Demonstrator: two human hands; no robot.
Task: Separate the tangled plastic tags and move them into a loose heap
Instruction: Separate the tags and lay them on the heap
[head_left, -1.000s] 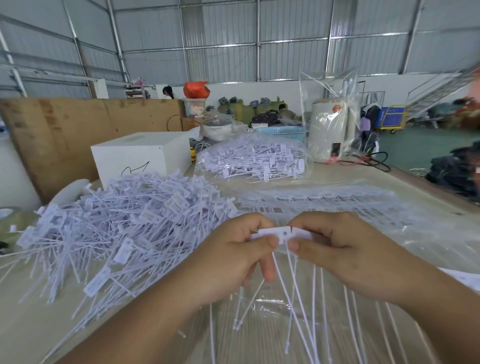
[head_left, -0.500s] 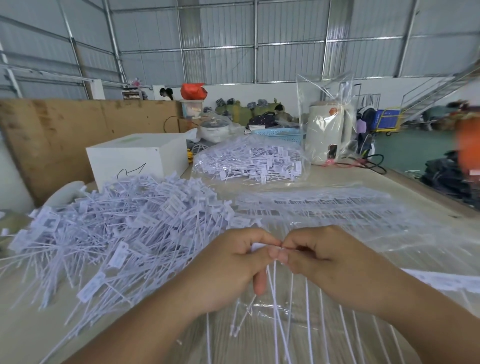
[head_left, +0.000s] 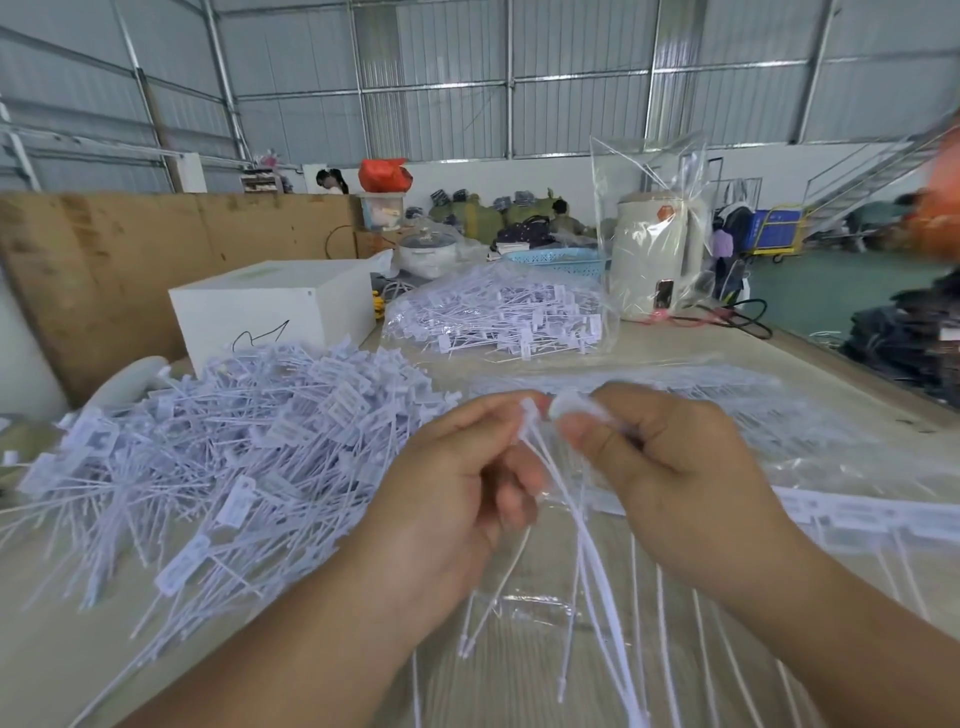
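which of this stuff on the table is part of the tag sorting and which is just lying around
Part of the job:
left hand and right hand, pinching the held tags
loose heap of tags
bagged tags

Just lying about:
white box
kettle in a plastic bag
blue basket
black cable

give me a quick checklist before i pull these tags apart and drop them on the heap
1. Left hand pinches the tags: ok.
2. Right hand pinches the tag heads: ok.
3. Tag heads already parted: cannot tell, blurred.
4. Tails hang free above the plastic sheet: ok.
5. Loose heap within reach on the left: ok.
6. Bagged tags well apart from the heap: ok.
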